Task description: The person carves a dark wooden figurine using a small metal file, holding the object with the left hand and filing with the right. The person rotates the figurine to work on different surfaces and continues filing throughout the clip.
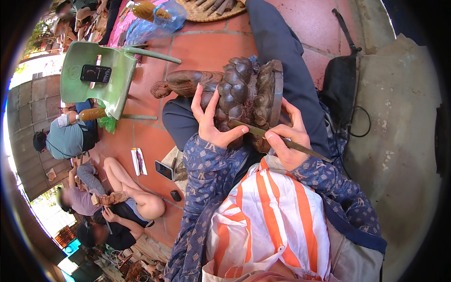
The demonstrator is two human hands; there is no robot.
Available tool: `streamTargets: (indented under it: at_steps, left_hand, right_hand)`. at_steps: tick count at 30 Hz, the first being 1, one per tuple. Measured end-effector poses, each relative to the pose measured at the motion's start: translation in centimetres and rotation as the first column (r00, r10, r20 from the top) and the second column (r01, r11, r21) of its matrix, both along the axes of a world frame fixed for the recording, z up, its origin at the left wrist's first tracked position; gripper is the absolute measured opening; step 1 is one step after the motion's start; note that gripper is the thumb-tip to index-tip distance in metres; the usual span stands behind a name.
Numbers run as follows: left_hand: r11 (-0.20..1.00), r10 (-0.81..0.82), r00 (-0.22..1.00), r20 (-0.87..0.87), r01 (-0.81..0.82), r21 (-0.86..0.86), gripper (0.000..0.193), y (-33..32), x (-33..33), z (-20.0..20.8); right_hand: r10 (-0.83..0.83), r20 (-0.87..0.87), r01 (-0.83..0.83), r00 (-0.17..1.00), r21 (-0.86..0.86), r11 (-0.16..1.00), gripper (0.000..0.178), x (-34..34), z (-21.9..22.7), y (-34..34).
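A dark brown carved wooden statue (233,89) lies on its side across my lap, its small knobbed head toward the left and its round base toward the right. Rows of bulging lotus petals ring the pedestal. My left hand (213,124) grips the pedestal's near side, two fingers stretched over the petals and the thumb close to the tool tip. Between the fingers and thumb of my right hand (291,139) is a long, slim, flat file (270,135). Its tip meets the carving near the petals; its other end points toward my right sleeve.
A green plastic chair (80,58) carrying a phone (96,74) stands at the left. Another phone (164,170) lies on the tiled floor. A black bag (339,87) rests on the right. People sit at the left, and a woven tray (206,16) holds tools at the top.
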State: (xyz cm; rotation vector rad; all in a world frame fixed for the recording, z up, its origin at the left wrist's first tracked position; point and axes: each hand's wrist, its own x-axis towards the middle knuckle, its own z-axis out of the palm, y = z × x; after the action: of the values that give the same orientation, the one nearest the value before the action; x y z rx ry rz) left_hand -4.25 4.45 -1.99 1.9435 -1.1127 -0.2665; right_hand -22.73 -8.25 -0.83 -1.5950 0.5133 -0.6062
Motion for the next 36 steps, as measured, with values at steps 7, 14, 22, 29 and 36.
streamTargets:
  at_steps: [7,14,22,29,36]
  left_hand:
    - [0.984,0.175,0.973,0.148,-0.179,0.010,0.109,-1.4,-1.9,0.0]
    - [0.997,0.072,0.997,0.027,-0.072,-0.020,0.113,-0.6,-0.9,0.2]
    - [0.999,0.030,0.997,0.067,-0.029,-0.015,0.116,-0.5,-0.5,-0.2]
    - [0.989,0.144,0.980,0.138,-0.148,0.022,0.116,-1.4,-1.7,0.0]
    - [1.000,-0.005,0.999,-0.032,0.004,-0.022,0.110,0.0,0.5,-0.4]
  right_hand:
    - [-0.007,0.047,-0.002,0.999,0.194,0.981,0.013,-0.6,0.1,-0.9]
    - [-0.013,0.055,0.014,0.998,-0.026,1.000,0.013,-0.3,0.0,0.2]
    - [-0.015,0.102,0.017,0.995,-0.013,1.000,0.012,-0.4,0.0,0.4]
    - [-0.012,0.067,0.017,0.998,-0.076,0.997,0.013,-0.6,-1.0,-0.1]
    - [0.021,0.059,-0.017,0.998,-0.072,0.997,0.012,-0.5,-0.2,0.5]
